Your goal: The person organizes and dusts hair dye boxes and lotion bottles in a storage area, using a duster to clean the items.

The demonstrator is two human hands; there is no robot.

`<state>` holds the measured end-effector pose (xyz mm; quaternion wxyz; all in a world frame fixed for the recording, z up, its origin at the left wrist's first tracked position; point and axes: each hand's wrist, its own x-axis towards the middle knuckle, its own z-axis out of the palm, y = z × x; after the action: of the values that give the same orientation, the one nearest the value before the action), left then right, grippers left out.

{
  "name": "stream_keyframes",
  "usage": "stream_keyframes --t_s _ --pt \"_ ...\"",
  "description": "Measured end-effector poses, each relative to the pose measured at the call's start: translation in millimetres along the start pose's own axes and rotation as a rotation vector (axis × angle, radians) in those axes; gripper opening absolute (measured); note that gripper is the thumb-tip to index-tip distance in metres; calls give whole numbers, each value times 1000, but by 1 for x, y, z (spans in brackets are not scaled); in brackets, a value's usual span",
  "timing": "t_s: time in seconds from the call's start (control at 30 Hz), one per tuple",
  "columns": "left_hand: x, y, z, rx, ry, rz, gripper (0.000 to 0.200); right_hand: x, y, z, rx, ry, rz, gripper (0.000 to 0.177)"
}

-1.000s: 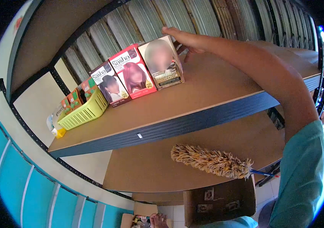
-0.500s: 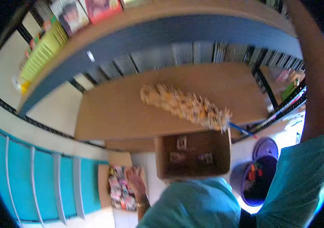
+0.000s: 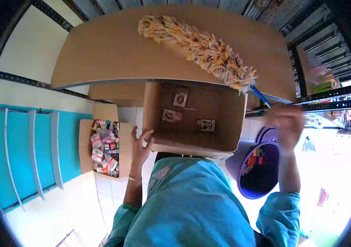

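A fluffy orange-brown duster [image 3: 208,51] with a blue handle lies across the brown shelf board [image 3: 101,49]. My right hand [image 3: 284,123], smeared by motion, is beside the end of the blue handle; whether it touches the handle is not clear. Below the shelf edge, a large open cardboard box [image 3: 198,144] holds three small picture packs, one of them a pack [image 3: 180,99] near its far wall. My left hand [image 3: 141,146] is at the box's left edge with fingers apart and nothing held.
At the left, a smaller open carton [image 3: 85,144] is full of small packaged items. A purple bucket [image 3: 262,173] with colourful things inside stands at the right, its lid behind it. Black metal shelf posts [image 3: 299,70] rise at the right.
The view has tilted down. My right arm has come down from the upper right to near the duster's handle. My left hand has moved from above the small carton to the box's edge.
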<state>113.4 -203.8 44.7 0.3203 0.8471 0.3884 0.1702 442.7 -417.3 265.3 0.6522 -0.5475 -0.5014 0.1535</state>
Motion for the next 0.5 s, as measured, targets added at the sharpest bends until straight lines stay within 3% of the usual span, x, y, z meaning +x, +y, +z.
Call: stream_keyframes --t_s 0.07,0.13,0.2,0.23,0.33,0.4,0.5 --pt "-2 14 -2 -159 -110 -100 28 2 32 33 -160 -294 403 24" --pt "1 18 0 -426 -207 -232 28 -11 86 53 -199 -551 637 23" --pt "-1 2 11 -130 -130 51 37 -14 117 65 -566 -904 603 26" --pt "0 11 7 -139 -152 31 43 -16 135 69 -746 -1092 560 28" --pt "7 24 -5 -150 -200 -21 59 -44 222 68 -597 -1024 688 33" --pt "5 24 -4 -157 -223 -50 66 -119 355 35 -811 -998 604 36" --pt "3 19 2 -173 -198 -115 70 -145 397 43 -937 -909 648 37"
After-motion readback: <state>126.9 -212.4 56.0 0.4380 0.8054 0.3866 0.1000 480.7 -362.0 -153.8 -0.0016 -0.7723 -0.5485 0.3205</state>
